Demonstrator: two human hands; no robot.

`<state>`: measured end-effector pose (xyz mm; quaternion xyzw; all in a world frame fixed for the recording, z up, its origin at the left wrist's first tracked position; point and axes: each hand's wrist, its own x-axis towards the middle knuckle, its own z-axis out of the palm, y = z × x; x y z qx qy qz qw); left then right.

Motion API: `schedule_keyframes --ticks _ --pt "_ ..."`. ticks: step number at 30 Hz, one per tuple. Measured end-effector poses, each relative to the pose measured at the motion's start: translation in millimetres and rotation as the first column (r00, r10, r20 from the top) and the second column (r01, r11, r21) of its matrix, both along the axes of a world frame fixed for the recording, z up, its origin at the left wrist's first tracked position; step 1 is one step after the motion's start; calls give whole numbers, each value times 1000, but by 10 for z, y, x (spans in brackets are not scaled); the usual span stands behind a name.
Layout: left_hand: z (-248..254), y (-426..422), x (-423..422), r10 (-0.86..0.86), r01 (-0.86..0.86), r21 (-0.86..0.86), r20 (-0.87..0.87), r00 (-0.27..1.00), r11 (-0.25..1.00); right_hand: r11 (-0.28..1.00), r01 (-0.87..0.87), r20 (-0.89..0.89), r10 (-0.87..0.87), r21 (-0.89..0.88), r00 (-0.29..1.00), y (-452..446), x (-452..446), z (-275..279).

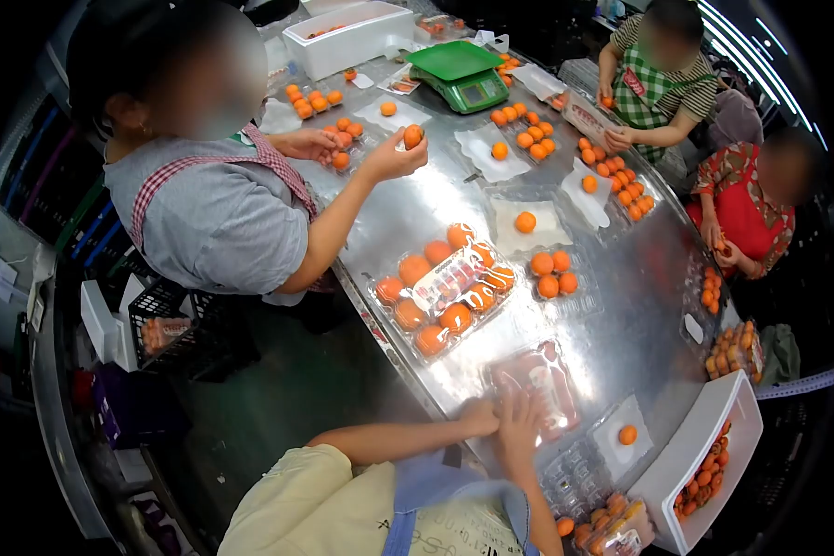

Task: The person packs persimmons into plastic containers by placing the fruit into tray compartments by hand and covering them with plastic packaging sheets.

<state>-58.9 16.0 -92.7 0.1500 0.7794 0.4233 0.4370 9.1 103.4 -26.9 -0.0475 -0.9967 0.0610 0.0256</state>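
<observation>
At the near edge of the metal table, both my hands are at a flat clear plastic pack (pixel 539 385) with a reddish tint and pale print. My right hand (pixel 519 422) lies on the pack's near left part, fingers stretched out. Close beside it, my left hand (pixel 479 418) is at the pack's near left corner, its fingers mostly hidden. Farther up the table sits a closed clear clamshell (pixel 449 287) of large orange fruits with a printed label. An open tray (pixel 565 283) holds several smaller orange fruits. To the right, one orange fruit (pixel 628 435) rests on a white sheet (pixel 613 445).
A white foam box (pixel 653 505) of orange fruits stands at right, near a filled pack (pixel 621 533). A green scale (pixel 459 74) is at the far end. A co-worker at left holds a fruit (pixel 413 136). Two more people work across the metal table (pixel 417 199).
</observation>
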Motion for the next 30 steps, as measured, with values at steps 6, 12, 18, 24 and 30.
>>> schedule_keyframes --ticks 6,12,18,24,30 --pt "82 -16 -22 32 -32 28 -4 999 999 998 4 15 -3 -67 1000 -24 -18 48" --pt "89 -9 -36 -5 4 -5 -123 992 1000 996 -10 28 12 -88 1000 -30 -20 121" --pt "22 -5 -8 59 -60 2 -177 982 998 989 -53 -14 52 -141 999 -35 -34 262" --pt "163 -45 -57 37 -36 7 -158 987 999 988 -53 -49 46 -144 998 -31 -24 184" --pt "66 -143 -172 118 -128 157 70 991 979 981 -26 -38 20 -190 999 -103 -64 376"
